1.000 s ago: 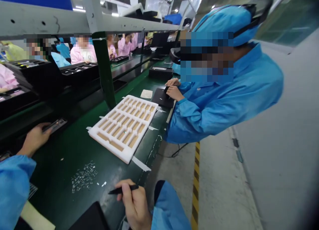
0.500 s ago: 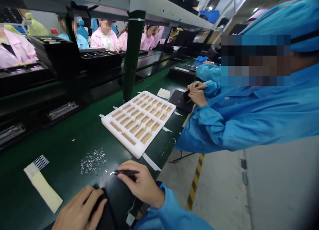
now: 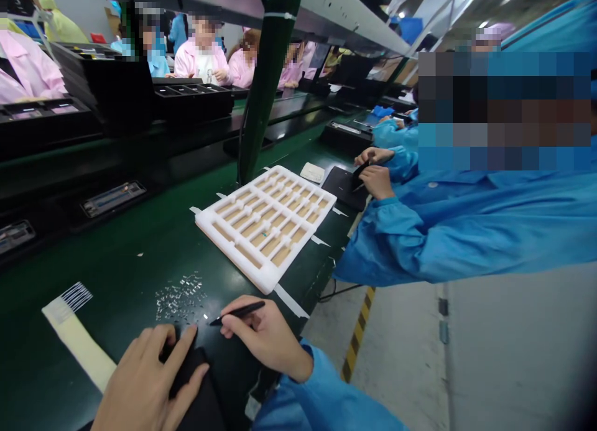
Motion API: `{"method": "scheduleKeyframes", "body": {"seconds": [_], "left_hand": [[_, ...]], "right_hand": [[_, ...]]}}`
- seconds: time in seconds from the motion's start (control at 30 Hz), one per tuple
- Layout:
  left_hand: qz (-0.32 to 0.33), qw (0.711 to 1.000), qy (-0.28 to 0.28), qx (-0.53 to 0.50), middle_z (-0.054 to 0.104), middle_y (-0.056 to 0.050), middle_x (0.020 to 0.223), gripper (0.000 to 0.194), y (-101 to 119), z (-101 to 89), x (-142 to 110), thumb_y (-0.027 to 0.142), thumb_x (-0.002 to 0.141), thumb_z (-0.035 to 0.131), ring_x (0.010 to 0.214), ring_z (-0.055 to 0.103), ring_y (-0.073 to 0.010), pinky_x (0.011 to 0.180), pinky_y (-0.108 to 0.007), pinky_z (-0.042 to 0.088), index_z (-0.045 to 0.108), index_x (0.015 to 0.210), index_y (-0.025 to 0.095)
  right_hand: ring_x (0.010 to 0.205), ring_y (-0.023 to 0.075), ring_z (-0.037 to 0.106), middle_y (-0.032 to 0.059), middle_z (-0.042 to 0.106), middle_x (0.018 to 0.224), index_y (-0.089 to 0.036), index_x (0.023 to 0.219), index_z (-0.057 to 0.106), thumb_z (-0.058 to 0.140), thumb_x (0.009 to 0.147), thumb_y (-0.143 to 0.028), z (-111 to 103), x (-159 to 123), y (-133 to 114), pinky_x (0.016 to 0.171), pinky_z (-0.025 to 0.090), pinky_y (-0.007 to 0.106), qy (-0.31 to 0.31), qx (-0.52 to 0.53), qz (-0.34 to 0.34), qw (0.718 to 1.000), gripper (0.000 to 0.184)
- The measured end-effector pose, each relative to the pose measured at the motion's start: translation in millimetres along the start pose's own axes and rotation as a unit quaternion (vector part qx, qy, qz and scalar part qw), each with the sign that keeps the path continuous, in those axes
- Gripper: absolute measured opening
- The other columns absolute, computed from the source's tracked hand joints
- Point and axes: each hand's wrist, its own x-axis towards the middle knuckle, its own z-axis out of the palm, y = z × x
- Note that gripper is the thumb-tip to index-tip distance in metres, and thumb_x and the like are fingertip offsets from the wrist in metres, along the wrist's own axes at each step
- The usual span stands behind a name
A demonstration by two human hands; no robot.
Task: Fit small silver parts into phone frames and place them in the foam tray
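In my right hand [image 3: 268, 341] is a pair of slim black tweezers [image 3: 237, 313], pinched like a pen, its tip low over the green table. Just by the tip lies a small shiny piece [image 3: 206, 317]. Many tiny silvery pieces [image 3: 180, 297] are scattered beyond my hands. My left hand [image 3: 144, 378] rests over a flat black object [image 3: 200, 400], with fingers apart and the index finger stretched toward the scattered pieces. The hand partly covers that black object, so its kind is unclear. Left of it lies a pale yellow strip [image 3: 84, 344] with thin white lines at its far end.
A white foam tray [image 3: 265, 280] with tan-bottomed slots sits ahead, tape strips [image 3: 291, 301] around it. A green post [image 3: 270, 83] rises behind it. To the right, a co-worker in a blue sleeve [image 3: 396, 232] works over a black pad [image 3: 340, 188]. Black bins [image 3: 193, 101] stand across the line.
My left index finger has straightened forward toward the small pieces. The tweezers' tip now sits apart from the shiny piece it was touching or close to. The view has shifted slightly.
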Motion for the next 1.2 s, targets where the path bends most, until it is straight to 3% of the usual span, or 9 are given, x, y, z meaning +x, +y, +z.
{"method": "scheduleKeyframes", "body": {"seconds": [0.1, 0.33, 0.53, 0.7, 0.87, 0.97, 1.07, 1.2], "left_hand": [[0.009, 1.0, -0.011, 0.017, 0.062, -0.009, 0.095, 0.041, 2, 2.3, 0, 0.041, 0.11, 0.048, 0.073, 0.066, -0.0237, 0.063, -0.037, 0.055, 0.068, 0.139, 0.018], [0.017, 0.999, -0.024, 0.043, 0.063, -0.01, 0.096, 0.043, 4, 5.7, -3, 0.039, 0.112, 0.043, 0.073, 0.066, -0.0239, 0.062, -0.038, 0.055, 0.069, 0.141, 0.019], [0.008, 0.998, -0.022, 0.052, 0.063, -0.009, 0.096, 0.044, 6, 8.4, -3, 0.04, 0.113, 0.041, 0.072, 0.064, -0.0235, 0.063, -0.037, 0.053, 0.07, 0.14, 0.021], [0.004, 0.999, -0.012, 0.053, 0.061, -0.009, 0.097, 0.043, 6, 7.8, -1, 0.038, 0.113, 0.041, 0.073, 0.063, -0.0233, 0.064, -0.036, 0.05, 0.069, 0.141, 0.02], [0.007, 0.998, -0.012, 0.063, 0.061, -0.01, 0.099, 0.047, 4, 5.0, 0, 0.041, 0.111, 0.043, 0.076, 0.061, -0.0247, 0.066, -0.037, 0.049, 0.064, 0.145, 0.015], [-0.003, 0.997, -0.008, 0.072, 0.061, -0.013, 0.103, 0.051, 2, 4.7, 0, 0.045, 0.11, 0.046, 0.08, 0.06, -0.0267, 0.068, -0.04, 0.05, 0.064, 0.145, 0.014], [-0.007, 0.998, 0.002, 0.069, 0.06, -0.015, 0.106, 0.05, 0, 5.2, 0, 0.047, 0.109, 0.047, 0.082, 0.059, -0.0273, 0.069, -0.04, 0.051, 0.067, 0.143, 0.015], [-0.003, 0.998, 0.006, 0.057, 0.061, -0.016, 0.108, 0.048, -2, 5.0, 2, 0.047, 0.109, 0.047, 0.083, 0.058, -0.0283, 0.07, -0.041, 0.051, 0.071, 0.14, 0.02]], "right_hand": [[0.064, 0.0223, 0.08, 0.0058, 0.077, 0.07, -0.014, 0.095, 0.077, 0.079, 0.094, -0.047, 12, 7, 3, 0.064, 0.068, 0.032, -0.009, 0.025, 0.043, 0.999, 0.033], [0.061, 0.024, 0.081, 0.005, 0.076, 0.066, -0.015, 0.091, 0.075, 0.08, 0.091, -0.05, 20, 10, 4, 0.061, 0.069, 0.032, 0.016, 0.032, 0.063, 0.997, 0.035], [0.076, 0.0214, 0.08, 0.0108, 0.08, 0.097, -0.016, 0.099, 0.081, 0.077, 0.094, -0.036, 21, -6, -1, 0.07, 0.068, 0.031, 0.095, -0.028, -0.013, 0.995, 0.021], [0.081, 0.0213, 0.078, 0.0102, 0.08, 0.093, -0.017, 0.1, 0.084, 0.071, 0.098, -0.024, 19, -9, -5, 0.072, 0.065, 0.03, 0.086, -0.131, -0.131, 0.979, 0.015], [0.076, 0.0218, 0.079, 0.0105, 0.08, 0.095, -0.017, 0.097, 0.083, 0.076, 0.095, -0.033, 21, -2, -2, 0.071, 0.067, 0.032, 0.072, -0.039, -0.041, 0.996, 0.018], [0.069, 0.022, 0.08, 0.0082, 0.079, 0.083, -0.015, 0.096, 0.079, 0.077, 0.095, -0.044, 24, 7, 1, 0.068, 0.068, 0.033, 0.049, 0.009, 0.009, 0.999, 0.029], [0.063, 0.0224, 0.08, 0.0045, 0.076, 0.069, -0.014, 0.095, 0.076, 0.08, 0.091, -0.052, 26, 16, 4, 0.065, 0.068, 0.033, 0.02, 0.04, 0.046, 0.998, 0.038], [0.059, 0.021, 0.078, 0.0032, 0.075, 0.065, -0.015, 0.093, 0.075, 0.083, 0.087, -0.059, 27, 22, 5, 0.063, 0.068, 0.032, 0.01, 0.063, 0.071, 0.995, 0.045]]}}
